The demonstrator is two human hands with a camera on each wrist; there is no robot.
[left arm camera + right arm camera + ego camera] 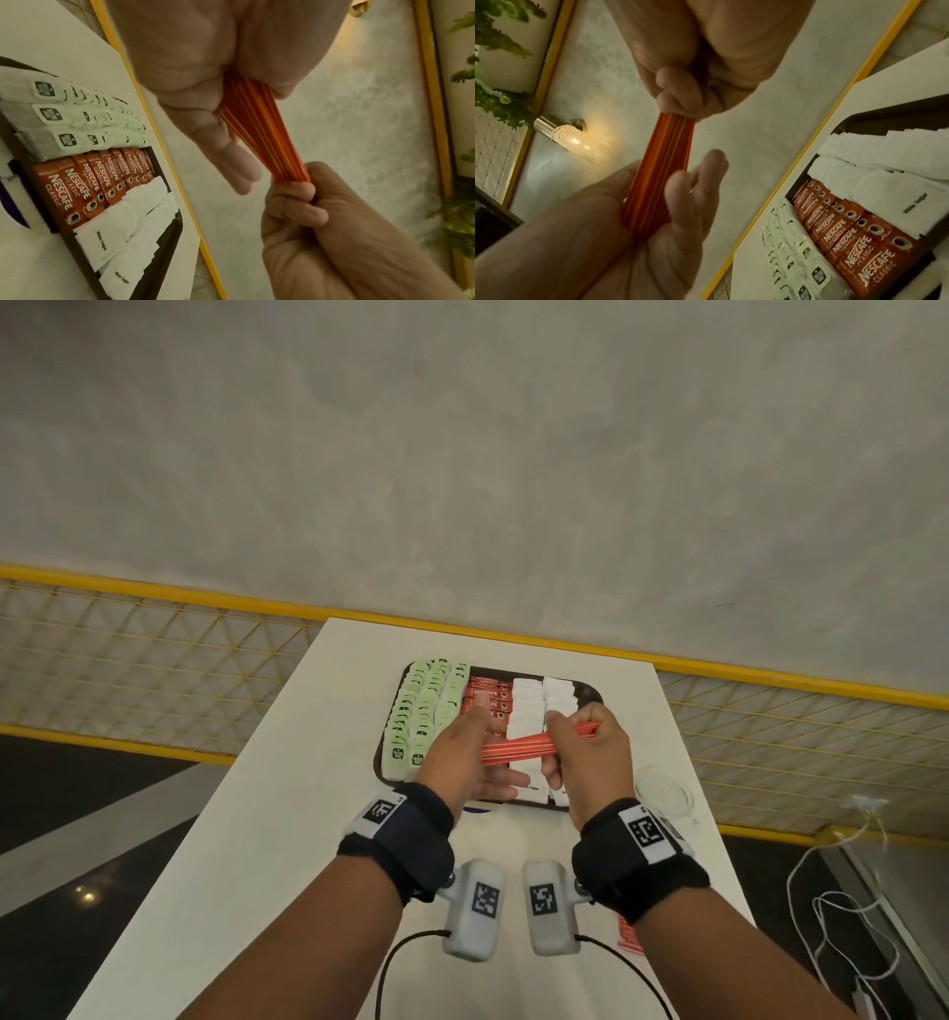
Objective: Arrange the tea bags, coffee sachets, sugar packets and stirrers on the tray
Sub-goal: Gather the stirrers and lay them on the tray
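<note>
A dark tray (591, 691) lies on the white table (257, 814). On it are green tea bags (426, 711) at the left, red coffee sachets (488, 698) in the middle and white sugar packets (544, 706) at the right. Above the tray's near half I hold a bundle of orange stirrers (518, 744) between both hands. My left hand (457, 757) grips its left end between thumb and palm, fingers nearly straight. My right hand (590, 752) has its fingers curled tightly round the right end. The wrist views show the same stirrers (259, 130) (664, 162) and both hands close up.
A clear plastic wrapper (665, 791) lies on the table right of the tray. An orange packet (629, 940) shows under my right wrist near the table edge. White cables (847, 916) hang at the right. A yellow railing (205, 595) runs behind the table.
</note>
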